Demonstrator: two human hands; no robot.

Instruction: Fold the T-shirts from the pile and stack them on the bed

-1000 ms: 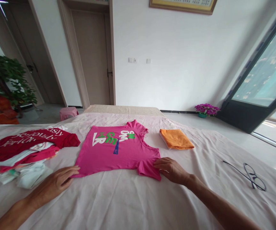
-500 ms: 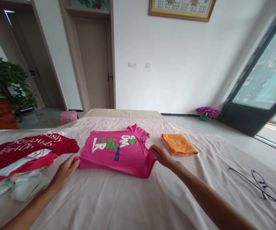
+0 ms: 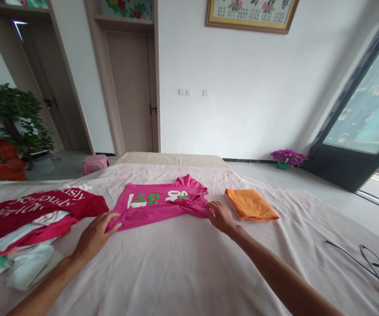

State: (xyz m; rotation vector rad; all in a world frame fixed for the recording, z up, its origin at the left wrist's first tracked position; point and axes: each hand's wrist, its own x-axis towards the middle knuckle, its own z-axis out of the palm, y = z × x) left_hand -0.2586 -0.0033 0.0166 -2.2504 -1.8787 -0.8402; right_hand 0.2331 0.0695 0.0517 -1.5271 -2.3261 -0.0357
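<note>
Fingers: left hand (image 3: 95,231) lies loosely open on the hem of the pink shirt (image 3: 156,210); right hand (image 3: 221,216) bends at its sleeve, grip unclear.
Pink shirt: rests on the pale sheet (image 3: 176,272), near edge folded over.
Orange cloth (image 3: 251,205): sits folded, just beside the right hand.
Clothes pile (image 3: 34,210): lies left.
Glasses (image 3: 377,265): rest far right.

Red cloth garment with white lettering (image 3: 41,208): "Seriously" legible in the middle line; line above cut to "ously", line below partly legible. Magenta cloth T-shirt (image 3: 153,215): large white and green letters, partly lost in the fold; green "G" clear, full wording unreadable. Gold-framed panel on wall (image 3: 252,16): large dark Chinese characters cropped at top, rightmost reads 家; small rows below too fine to read.
</note>
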